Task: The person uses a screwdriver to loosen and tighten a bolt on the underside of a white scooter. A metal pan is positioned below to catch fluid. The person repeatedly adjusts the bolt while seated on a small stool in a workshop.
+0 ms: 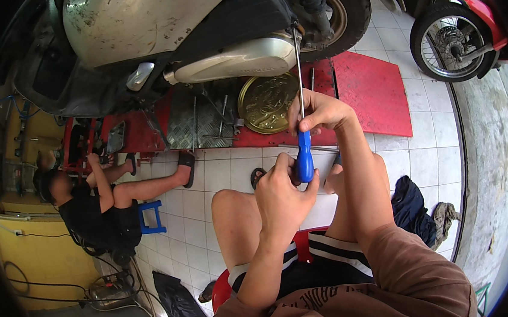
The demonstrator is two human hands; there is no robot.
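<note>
Blue-handled, long-shafted steel screwdriver (305,160): grasped by the handle in the left fingers (282,164), pinched near the shaft's base by the right fingers (313,119); pointing beyond both toward a silver-and-black scooter (233,62).

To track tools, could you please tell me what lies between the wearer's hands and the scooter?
In the head view, the screwdriver's shaft spans that stretch, with the gold tray beside it.

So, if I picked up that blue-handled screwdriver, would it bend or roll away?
The screwdriver would probably feel stiff: its long, straight shaft looks like metal. Laid flat and pushed, it might roll a little, since its blue handle looks rounded. That handle could be slippery, as it looks shiny.
</note>
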